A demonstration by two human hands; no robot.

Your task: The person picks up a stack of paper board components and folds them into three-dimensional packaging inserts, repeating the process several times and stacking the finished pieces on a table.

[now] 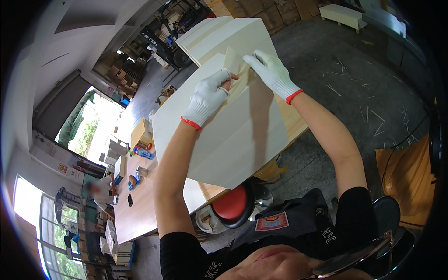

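A large white panel (219, 135) lies across the wooden table in front of me. A thin pale-yellow strip (241, 80), curved and slightly see-through, lies over its far part between my hands. My left hand (212, 91), in a white knitted glove with a red cuff, is closed on the strip's near left side; bare fingertips show from the glove. My right hand (268, 72), gloved likewise, bends its fingers down at the strip's right side. Its fingertips are partly hidden, and it seems to pinch the strip's edge.
More pale boards (233, 37) lie beyond the panel. On the table to the left are a plastic bottle (143, 153), a metal can (142, 171) and a phone (130, 200). A red round stool (229, 203) stands close by. Thin scraps (343, 65) litter the floor; a forklift (163, 46) stands behind.
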